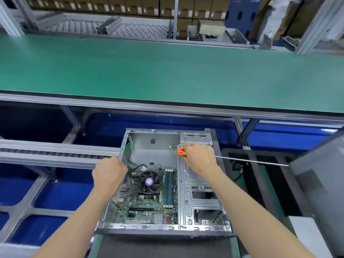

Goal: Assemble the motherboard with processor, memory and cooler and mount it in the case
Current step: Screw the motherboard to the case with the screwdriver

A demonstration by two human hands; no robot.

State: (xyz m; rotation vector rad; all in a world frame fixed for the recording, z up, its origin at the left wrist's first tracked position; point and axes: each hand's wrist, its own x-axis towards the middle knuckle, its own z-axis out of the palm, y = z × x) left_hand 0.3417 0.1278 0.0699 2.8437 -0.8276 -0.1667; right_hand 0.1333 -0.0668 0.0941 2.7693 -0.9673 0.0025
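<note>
Green conveyor belting (167, 71) ran across the far side of the station, with stacked cartons behind it and blue panels under the aluminium frame. Nearer, an open case (156, 144) lay on its side on a dark mat.

Judging by what lay inside, most of the assembly looked done. The motherboard (143, 205) sat in the case's left half, toward the near edge, carrying the cooler (149, 181) with its fan and, just right of it, the memory sticks (169, 187) in their slots. The processor, presumably under the cooler, could not be seen. Whether the board was already screwed down could not be told; fastening seemed the likely step left.

At the case's left wall, the left hand (109, 174) curled its fingers over the rim beside the board's rear ports, apparently steadying the case. Over the metal drive bay at the far right, the right hand (200, 159) closed around an orange-handled screwdriver (181, 152), whose long shaft stuck out rightward past the case's right edge.
</note>
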